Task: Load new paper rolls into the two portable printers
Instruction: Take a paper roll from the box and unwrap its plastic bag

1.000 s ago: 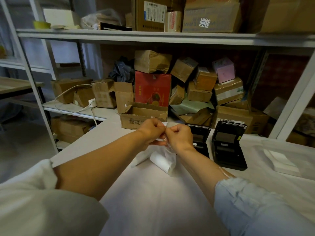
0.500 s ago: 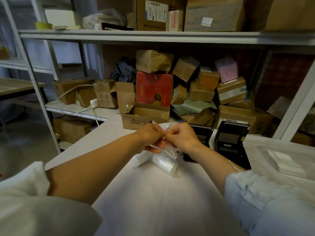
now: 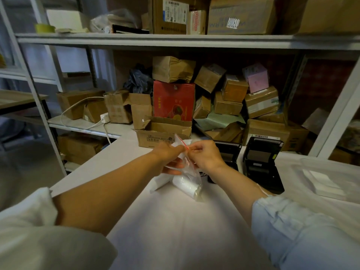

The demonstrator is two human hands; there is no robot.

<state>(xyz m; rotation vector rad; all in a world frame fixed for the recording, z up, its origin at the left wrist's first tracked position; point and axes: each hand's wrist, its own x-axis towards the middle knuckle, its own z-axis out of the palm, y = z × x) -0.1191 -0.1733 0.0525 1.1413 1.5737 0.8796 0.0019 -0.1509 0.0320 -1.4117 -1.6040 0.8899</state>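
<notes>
The bag (image 3: 187, 168) mouth, pinched shut a second ago, is now being parted at its red strip by the left hand (image 3: 168, 154) and right hand (image 3: 206, 155). The roll (image 3: 188, 186) remains bagged on the table (image 3: 175, 230); both printers (image 3: 261, 162) stand open, unloaded.

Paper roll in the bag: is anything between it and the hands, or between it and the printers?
Yes. The paper roll lies inside a clear plastic bag whose top both hands, left hand and right hand, pinch. Both printers stand open; the right forearm crosses the nearer one.
</notes>
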